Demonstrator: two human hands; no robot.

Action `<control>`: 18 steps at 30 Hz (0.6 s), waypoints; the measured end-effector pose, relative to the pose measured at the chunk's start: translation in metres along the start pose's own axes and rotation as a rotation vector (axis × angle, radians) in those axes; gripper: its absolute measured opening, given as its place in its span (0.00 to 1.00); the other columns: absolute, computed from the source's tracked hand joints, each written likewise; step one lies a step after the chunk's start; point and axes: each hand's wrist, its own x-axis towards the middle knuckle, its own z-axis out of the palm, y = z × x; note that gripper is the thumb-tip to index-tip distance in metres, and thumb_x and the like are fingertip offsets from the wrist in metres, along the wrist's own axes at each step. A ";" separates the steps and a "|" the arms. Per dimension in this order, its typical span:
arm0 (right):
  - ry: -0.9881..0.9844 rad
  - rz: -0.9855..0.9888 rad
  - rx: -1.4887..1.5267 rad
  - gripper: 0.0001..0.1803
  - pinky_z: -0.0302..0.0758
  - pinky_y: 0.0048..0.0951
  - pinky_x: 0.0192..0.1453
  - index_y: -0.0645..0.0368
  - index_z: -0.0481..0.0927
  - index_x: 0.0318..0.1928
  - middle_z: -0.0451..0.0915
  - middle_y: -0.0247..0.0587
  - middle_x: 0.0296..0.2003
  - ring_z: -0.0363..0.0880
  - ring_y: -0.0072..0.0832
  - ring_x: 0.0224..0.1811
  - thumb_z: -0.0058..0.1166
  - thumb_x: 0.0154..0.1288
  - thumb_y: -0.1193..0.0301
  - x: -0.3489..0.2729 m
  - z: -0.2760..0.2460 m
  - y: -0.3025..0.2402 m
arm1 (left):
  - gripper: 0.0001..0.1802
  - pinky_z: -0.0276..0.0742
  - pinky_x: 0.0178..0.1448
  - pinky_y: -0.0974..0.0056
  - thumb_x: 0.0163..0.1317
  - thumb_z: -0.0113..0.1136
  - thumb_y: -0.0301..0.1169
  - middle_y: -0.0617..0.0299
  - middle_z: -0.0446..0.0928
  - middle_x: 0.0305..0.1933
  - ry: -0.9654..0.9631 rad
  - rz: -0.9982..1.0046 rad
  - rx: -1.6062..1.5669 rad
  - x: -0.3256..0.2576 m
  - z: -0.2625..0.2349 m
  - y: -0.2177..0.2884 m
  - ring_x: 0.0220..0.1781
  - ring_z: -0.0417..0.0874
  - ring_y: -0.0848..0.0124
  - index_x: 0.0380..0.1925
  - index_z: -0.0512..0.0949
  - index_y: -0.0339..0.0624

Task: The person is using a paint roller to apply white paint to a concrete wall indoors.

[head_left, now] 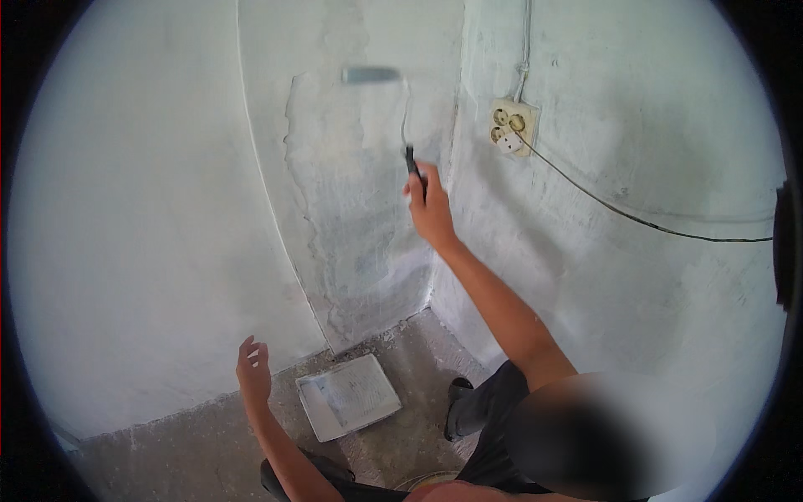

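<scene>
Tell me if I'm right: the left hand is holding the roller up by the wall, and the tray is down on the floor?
Not quite: the head view shows the right hand holding the roller up by the wall. The tray is down on the floor.

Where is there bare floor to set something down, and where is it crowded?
Bare floor stretches left of the left forearm, along the foot of the wall. A smaller patch lies between the paint tray and the dark footwear. It looks crowded below the tray, where the legs and a round rim close in.
</scene>
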 end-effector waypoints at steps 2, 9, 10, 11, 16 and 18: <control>0.044 -0.055 0.004 0.14 0.77 0.41 0.36 0.56 0.69 0.60 0.82 0.43 0.27 0.85 0.42 0.29 0.46 0.81 0.66 0.046 0.000 -0.030 | 0.24 0.81 0.54 0.52 0.74 0.60 0.40 0.52 0.83 0.54 0.006 0.027 0.009 0.001 0.000 -0.001 0.52 0.85 0.57 0.65 0.74 0.42; 0.177 -0.162 -0.173 0.15 0.74 0.32 0.32 0.56 0.74 0.58 0.81 0.36 0.24 0.77 0.25 0.23 0.49 0.80 0.62 0.131 -0.023 -0.081 | 0.24 0.81 0.54 0.53 0.74 0.60 0.39 0.51 0.84 0.53 0.020 0.012 -0.033 0.002 0.002 0.002 0.52 0.84 0.57 0.65 0.74 0.41; 0.175 -0.165 -0.184 0.15 0.74 0.32 0.33 0.55 0.75 0.58 0.80 0.36 0.24 0.77 0.25 0.23 0.49 0.79 0.62 0.130 -0.025 -0.080 | 0.24 0.81 0.54 0.53 0.74 0.60 0.39 0.51 0.84 0.53 0.027 0.017 -0.031 0.002 0.002 0.004 0.52 0.84 0.57 0.65 0.74 0.41; 0.172 -0.169 -0.181 0.15 0.74 0.32 0.33 0.55 0.75 0.58 0.80 0.36 0.24 0.77 0.25 0.23 0.49 0.79 0.62 0.123 -0.027 -0.074 | 0.24 0.81 0.54 0.53 0.74 0.60 0.39 0.51 0.84 0.53 0.026 0.029 -0.030 0.001 0.001 0.005 0.52 0.84 0.57 0.65 0.75 0.41; 0.108 -0.116 -0.184 0.15 0.74 0.46 0.34 0.53 0.74 0.60 0.79 0.51 0.24 0.82 0.51 0.27 0.51 0.78 0.63 0.030 -0.024 -0.020 | 0.24 0.81 0.55 0.53 0.74 0.60 0.39 0.51 0.84 0.53 0.023 0.014 -0.048 -0.002 0.000 0.008 0.52 0.84 0.57 0.65 0.75 0.41; 0.082 -0.063 -0.198 0.16 0.75 0.45 0.35 0.54 0.74 0.61 0.80 0.53 0.26 0.83 0.51 0.29 0.51 0.79 0.63 -0.017 -0.020 0.006 | 0.24 0.81 0.55 0.53 0.74 0.60 0.40 0.50 0.83 0.54 0.028 0.048 -0.050 -0.002 0.001 0.010 0.53 0.84 0.57 0.65 0.75 0.41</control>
